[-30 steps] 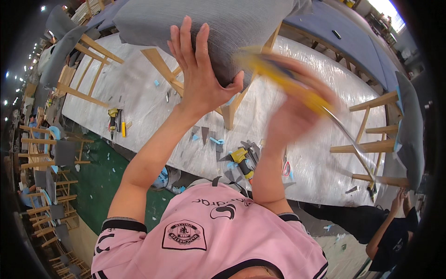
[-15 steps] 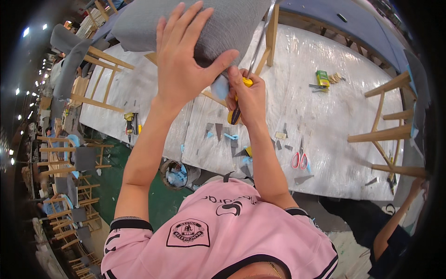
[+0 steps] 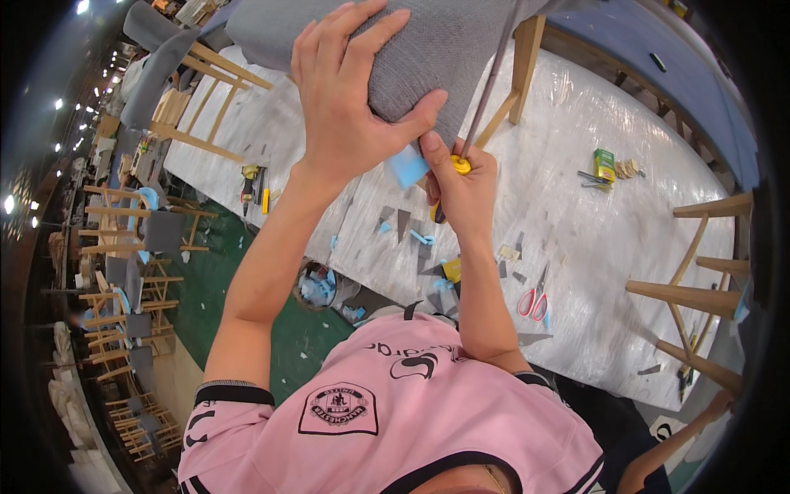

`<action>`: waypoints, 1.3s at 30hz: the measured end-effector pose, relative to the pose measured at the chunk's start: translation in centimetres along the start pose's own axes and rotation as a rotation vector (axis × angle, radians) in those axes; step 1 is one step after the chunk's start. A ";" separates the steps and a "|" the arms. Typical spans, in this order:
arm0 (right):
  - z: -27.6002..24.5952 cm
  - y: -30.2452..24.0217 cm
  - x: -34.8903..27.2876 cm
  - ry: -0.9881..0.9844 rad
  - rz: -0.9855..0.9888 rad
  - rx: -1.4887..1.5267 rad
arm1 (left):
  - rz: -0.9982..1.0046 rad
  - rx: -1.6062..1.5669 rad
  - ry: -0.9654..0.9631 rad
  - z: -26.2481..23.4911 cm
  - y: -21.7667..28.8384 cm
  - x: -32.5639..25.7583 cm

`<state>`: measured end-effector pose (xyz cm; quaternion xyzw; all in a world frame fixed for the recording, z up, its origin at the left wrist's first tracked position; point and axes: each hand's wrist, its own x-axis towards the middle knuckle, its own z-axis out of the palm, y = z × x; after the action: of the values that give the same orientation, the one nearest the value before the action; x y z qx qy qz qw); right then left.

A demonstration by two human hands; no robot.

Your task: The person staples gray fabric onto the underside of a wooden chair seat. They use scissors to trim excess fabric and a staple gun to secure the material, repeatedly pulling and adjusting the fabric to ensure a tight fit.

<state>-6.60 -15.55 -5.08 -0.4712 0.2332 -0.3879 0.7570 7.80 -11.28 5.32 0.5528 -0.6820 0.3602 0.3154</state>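
A grey upholstered chair part point(image 3: 448, 62) stands on the plastic-covered table in front of me. My left hand point(image 3: 341, 119) presses on its rounded corner, fingers spread and thumb stretched out to the right. My right hand point(image 3: 469, 198) is closed round the yellow-and-black handle of a screwdriver point(image 3: 462, 165), whose long metal shaft points up along the chair's right side. The right thumb touches the lower tip of the grey fabric; whether it pinches the cloth is hidden. A bit of light-blue material point(image 3: 409, 168) hangs out between the two hands, under the corner.
Red-handled scissors point(image 3: 533, 305), a green box point(image 3: 604, 165) and grey and blue scraps point(image 3: 424, 239) lie on the table point(image 3: 559, 222). Wooden chair legs point(image 3: 683, 298) stick in at right, near another person's arm point(image 3: 675, 440). A scrap bin point(image 3: 317, 286) stands by the table's near edge.
The view has shifted, so most things sit further right and lower. Both hands keep their places at the corner; the screwdriver is still held, its handle now more covered by the right hand.
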 end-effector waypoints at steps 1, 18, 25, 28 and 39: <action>-0.1 -0.2 -0.1 -0.004 -0.004 -0.029 | -0.009 0.007 -0.008 0.0 0.1 0.0; 0.7 -0.7 -0.4 -0.006 0.068 0.145 | 0.003 -0.001 0.008 0.1 -0.1 0.0; 0.7 0.7 -0.3 -0.088 0.030 0.292 | -0.057 0.008 -0.019 -0.3 0.6 0.2; 0.5 1.7 -0.5 -0.106 0.042 0.360 | -0.077 0.013 -0.030 -0.6 0.7 0.3; 0.8 4.2 -0.4 -0.177 0.038 0.494 | -0.216 -0.034 0.152 1.0 0.9 -3.7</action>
<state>-4.73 -13.71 -8.51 -0.2997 0.0732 -0.3761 0.8737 7.60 -10.09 1.58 0.5888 -0.5987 0.3533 0.4123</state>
